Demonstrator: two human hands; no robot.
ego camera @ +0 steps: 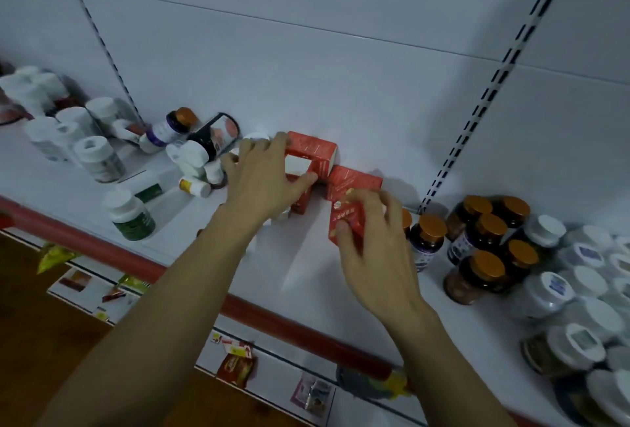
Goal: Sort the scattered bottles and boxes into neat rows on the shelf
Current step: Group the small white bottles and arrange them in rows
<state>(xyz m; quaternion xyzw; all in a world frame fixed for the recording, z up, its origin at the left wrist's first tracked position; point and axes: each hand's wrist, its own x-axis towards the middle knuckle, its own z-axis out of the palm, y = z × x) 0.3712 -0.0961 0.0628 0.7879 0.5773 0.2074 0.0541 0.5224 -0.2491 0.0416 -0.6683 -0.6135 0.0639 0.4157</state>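
Red rectangular cardboard boxes (312, 150), gripped: printed card, faint sheen.
White flat shelf board (306, 273), under the grip: smooth, matt, painted-looking.
Dark round bottles (477, 276), right of the grip: glossy, orange plastic lids.
White round bottles (99, 160), left of the grip: smooth plastic.

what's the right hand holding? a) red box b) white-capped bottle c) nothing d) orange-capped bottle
a: the right hand pinches a red box between thumb and fingers, while the left hand grips the other red box behind it.
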